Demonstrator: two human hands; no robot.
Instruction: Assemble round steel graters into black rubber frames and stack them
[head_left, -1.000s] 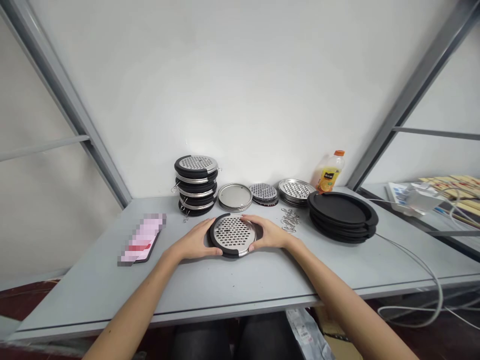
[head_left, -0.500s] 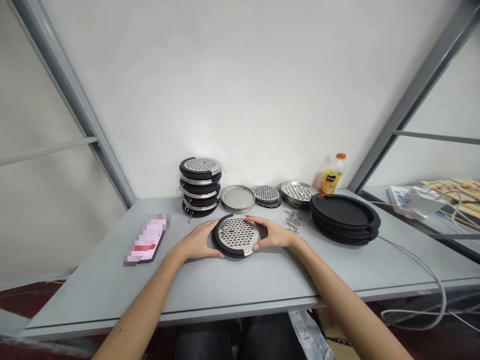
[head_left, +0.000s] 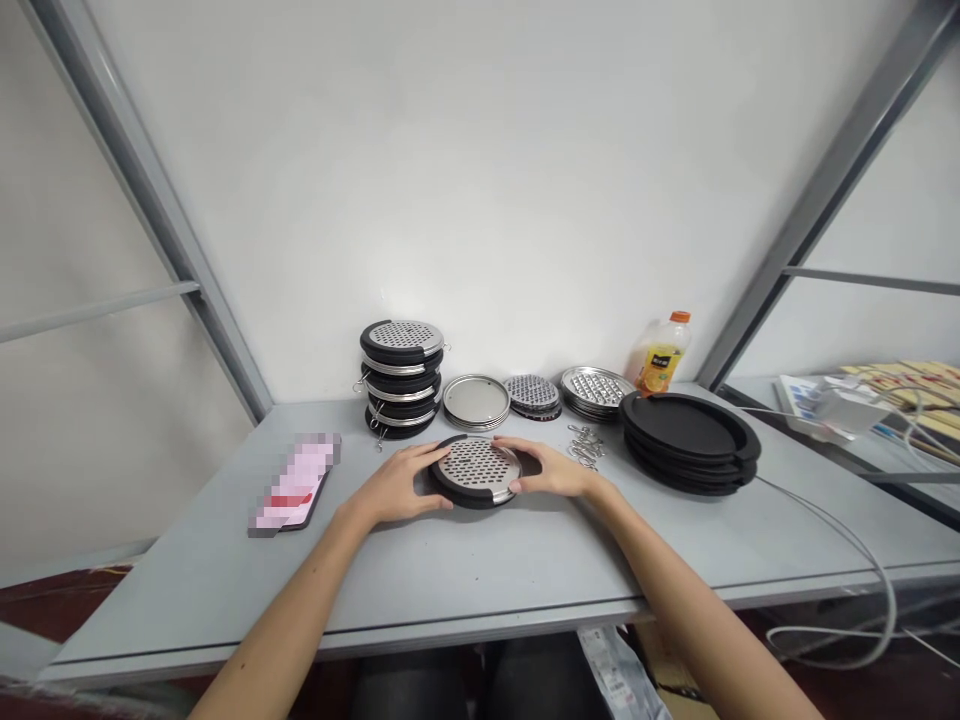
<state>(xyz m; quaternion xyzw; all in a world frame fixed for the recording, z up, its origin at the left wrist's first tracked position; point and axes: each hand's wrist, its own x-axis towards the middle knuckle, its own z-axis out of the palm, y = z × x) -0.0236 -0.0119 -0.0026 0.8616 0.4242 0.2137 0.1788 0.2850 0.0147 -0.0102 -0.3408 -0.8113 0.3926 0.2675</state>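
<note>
A round grater (head_left: pixel 480 464), a perforated metal disc partly ringed by a black rim, is at the middle of the table. My left hand (head_left: pixel 397 487) grips its left side, fingers over the black rim and thumb at the near edge. On the right, my right hand (head_left: pixel 547 468) holds the bare metal edge between fingers and thumb. Just behind is a stack of plain metal discs (head_left: pixel 475 400). To the left of those stands a stack of similar black-rimmed graters (head_left: pixel 403 345) with small metal clasps hanging out.
Perforated discs (head_left: pixel 531 391) and larger grater plates (head_left: pixel 596 386) lie by the wall. Loose metal clasps (head_left: pixel 586 447) are nearer, beside stacked black holders (head_left: pixel 690 440). A juice bottle (head_left: pixel 664 355) stands behind. A phone (head_left: pixel 296 483) lies at left, a white cable (head_left: pixel 840 525) at right.
The grater looks more tilted, with its far side a little lower in view. My left fingers have moved further onto its top. My right hand keeps its hold.
</note>
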